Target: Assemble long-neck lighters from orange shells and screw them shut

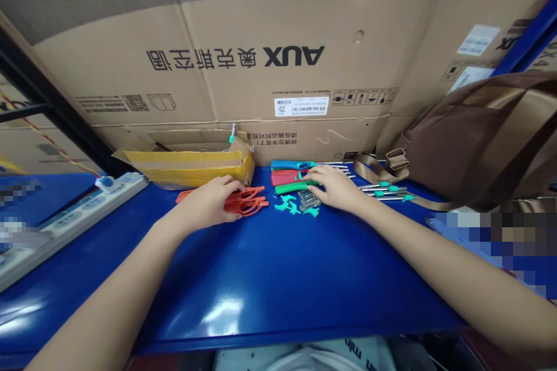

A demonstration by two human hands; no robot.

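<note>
Head view shows both bare hands over a shiny blue surface (243,278), each one on a bunch of plastic bits. The left hand (213,202) is on the orange handles (235,207), which lie just in front of a cardboard tray with yellow sides (187,169). Thumb and index finger are spread, one on each side of the orange stuff, but I honestly can't tell if they're pinching it or just resting there.

The right hand (334,186) is over the other colours: a blue handle (287,165) at the back, a red handle (284,178) in the middle and a green handle (289,188) nearest. Fingers are bent, with the index by the red one and the thumb low by the green one's end. Can't tell if they've got a grip on anything.

Between the hands there's a scatter of little teal pieces (285,206), with some small see-through parts (310,200) right beside them, near the right thumb. Past that hand, to the right, lie metal rods with teal bits (383,192), and a brown bag (470,133) slumps behind them. A white power strip (78,211) runs along the left side, and big cardboard with upside-down AUX print (217,17) stands at the back.
</note>
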